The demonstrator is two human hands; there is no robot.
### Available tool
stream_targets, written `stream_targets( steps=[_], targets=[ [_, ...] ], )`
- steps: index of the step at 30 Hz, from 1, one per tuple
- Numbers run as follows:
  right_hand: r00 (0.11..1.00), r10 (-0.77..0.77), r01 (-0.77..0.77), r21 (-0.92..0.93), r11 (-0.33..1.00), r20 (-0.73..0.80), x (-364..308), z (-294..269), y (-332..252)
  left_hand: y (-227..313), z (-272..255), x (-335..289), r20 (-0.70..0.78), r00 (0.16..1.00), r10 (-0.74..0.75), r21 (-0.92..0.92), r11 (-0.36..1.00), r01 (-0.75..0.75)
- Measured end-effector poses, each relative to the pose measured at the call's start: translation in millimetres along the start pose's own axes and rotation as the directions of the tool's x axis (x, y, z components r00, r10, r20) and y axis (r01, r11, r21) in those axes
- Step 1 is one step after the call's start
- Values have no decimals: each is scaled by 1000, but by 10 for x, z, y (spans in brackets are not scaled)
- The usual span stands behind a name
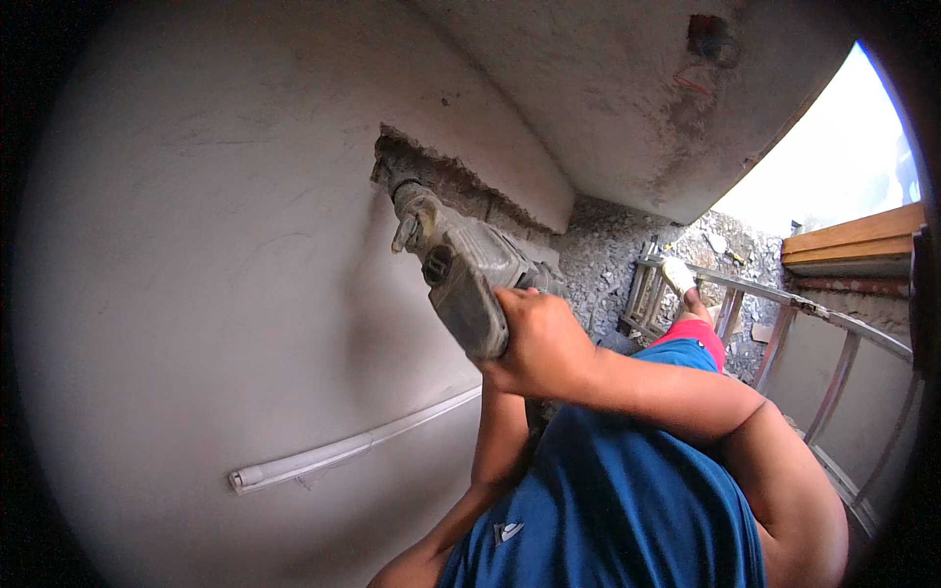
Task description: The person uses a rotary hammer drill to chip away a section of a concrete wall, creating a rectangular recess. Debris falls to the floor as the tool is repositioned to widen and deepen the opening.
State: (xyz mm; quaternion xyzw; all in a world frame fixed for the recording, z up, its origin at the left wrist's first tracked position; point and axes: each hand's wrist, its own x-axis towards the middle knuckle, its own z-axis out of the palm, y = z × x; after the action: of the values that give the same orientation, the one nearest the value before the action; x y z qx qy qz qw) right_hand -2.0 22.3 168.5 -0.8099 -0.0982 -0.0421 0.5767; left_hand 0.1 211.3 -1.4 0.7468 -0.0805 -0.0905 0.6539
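A dusty, grey rotary hammer (469, 279) points up and to the left, its front end at a rough groove (451, 176) cut into the plastered wall. The bit's tip is lost in the dark left end of the groove. Around the tool's rear end my right hand (541, 338) is closed, fingers wrapped over its far side. My left forearm (502, 441) rises from the lower edge and passes behind the right hand. The left hand's fingers are hidden by the tool and the right hand.
Below the groove, a white plastic conduit (353, 449) runs along the wall. A metal ladder (784, 299) lies at the right, with my foot (678, 277) by its rails. Broken rubble (598, 260) covers the floor. Loose wires (694, 82) hang from a wall box beside a bright opening.
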Motion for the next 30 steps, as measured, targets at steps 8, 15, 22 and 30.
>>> stream_targets(
  steps=[8,15,22,30],
  targets=[
    [981,-109,160,-347,924,163,-183,652,-36,258,-433,-1216,184,965,-188,566,823,53],
    [974,-123,181,-323,929,192,-193,762,-9,218,-740,-1805,413,853,-319,779,609,-149],
    [966,-116,190,-326,926,233,-188,812,41,83,-661,-1800,436,784,-441,838,516,-176],
    [977,-135,182,-322,929,163,-155,860,46,716,-354,-1335,326,926,-191,708,699,-105]
  ],
)
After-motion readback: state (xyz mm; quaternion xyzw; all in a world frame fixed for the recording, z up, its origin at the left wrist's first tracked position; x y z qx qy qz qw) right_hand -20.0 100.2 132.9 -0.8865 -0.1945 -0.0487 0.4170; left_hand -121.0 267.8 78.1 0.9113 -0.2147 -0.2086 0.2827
